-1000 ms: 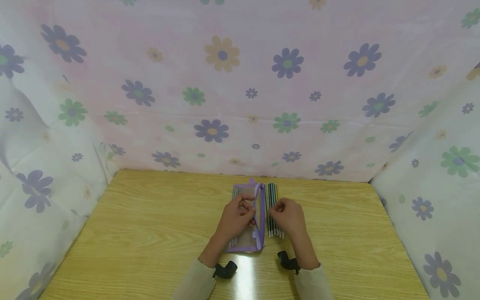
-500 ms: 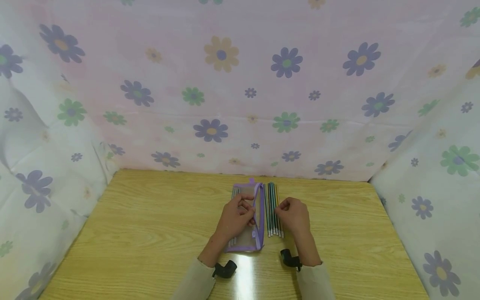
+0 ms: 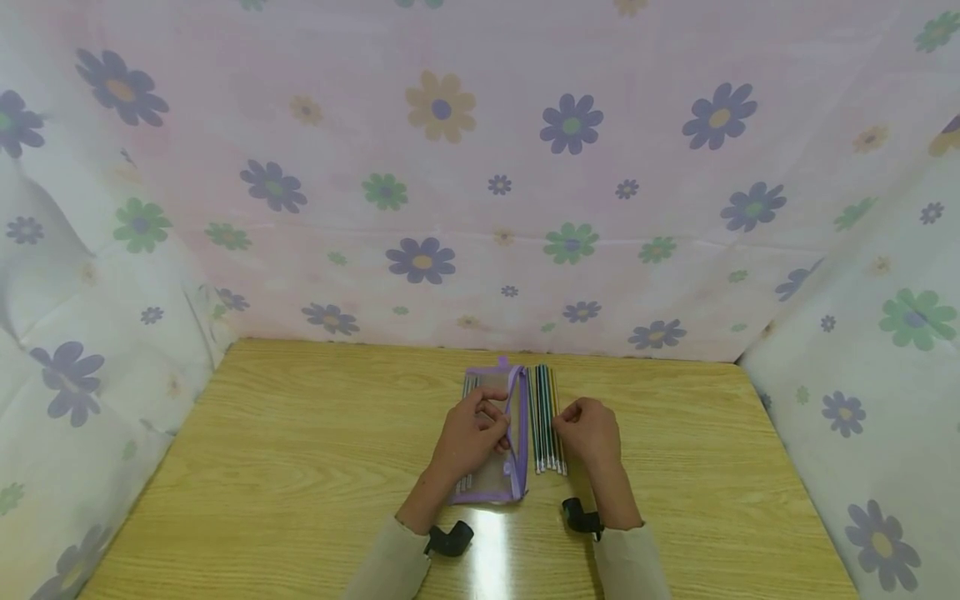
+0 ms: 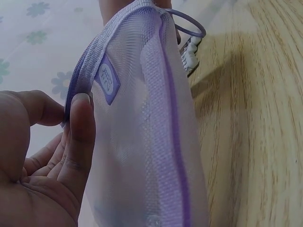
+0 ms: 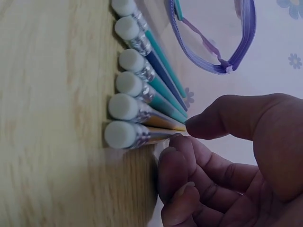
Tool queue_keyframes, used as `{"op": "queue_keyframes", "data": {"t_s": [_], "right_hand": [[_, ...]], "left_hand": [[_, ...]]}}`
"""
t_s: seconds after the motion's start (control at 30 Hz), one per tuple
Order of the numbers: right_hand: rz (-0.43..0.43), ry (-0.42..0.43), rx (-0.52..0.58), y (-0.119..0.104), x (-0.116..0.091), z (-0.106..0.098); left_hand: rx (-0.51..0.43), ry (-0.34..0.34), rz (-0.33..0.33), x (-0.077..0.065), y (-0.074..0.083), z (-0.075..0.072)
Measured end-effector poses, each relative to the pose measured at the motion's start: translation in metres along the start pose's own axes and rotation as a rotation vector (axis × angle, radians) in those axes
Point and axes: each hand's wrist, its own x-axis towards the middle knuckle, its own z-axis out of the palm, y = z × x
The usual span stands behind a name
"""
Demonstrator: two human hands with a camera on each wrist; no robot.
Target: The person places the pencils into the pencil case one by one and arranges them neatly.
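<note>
A mesh zip pouch (image 3: 487, 497) with purple trim lies on the table, its zip side gaping to the right. My left hand (image 3: 468, 437) pinches one zippered edge (image 4: 85, 75) between thumb and fingers, holding the mouth apart. Several slim pencils show through the mesh at the pouch's left side. Beside the pouch, a row of pencils (image 3: 542, 417) lies side by side, white eraser ends towards me. At the row's right side, my right hand (image 3: 592, 433) pinches the outermost pencil (image 5: 156, 134) with thumb and index finger; the other fingers are curled below.
Wood-grain table (image 3: 315, 442) surrounds the pouch and pencils. A flower-print cloth (image 3: 480, 308) stands along the back and both sides. Black camera mounts (image 3: 452, 540) sit at both wrists.
My right hand has shifted right, from over the row of pencils to its outer right edge. The left hand keeps the pouch's edge in the same place.
</note>
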Motion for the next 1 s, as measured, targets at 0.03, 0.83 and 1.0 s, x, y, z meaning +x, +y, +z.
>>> {"op": "queue_keyframes", "data": {"t_s": [0.03, 0.83, 1.0], "right_hand": [[0.010, -0.001, -0.002, 0.0007, 0.0003, 0.0004], [0.097, 0.004, -0.077, 0.0057, 0.0010, 0.0068], [0.103, -0.013, -0.085, 0.0065, 0.0018, 0.0061]], "left_hand": [[0.000, 0.000, 0.000, 0.0000, -0.0004, 0.0000], [0.003, 0.008, 0.004, -0.0007, -0.0007, -0.0002], [0.008, 0.009, -0.006, -0.0004, 0.0001, 0.0005]]}}
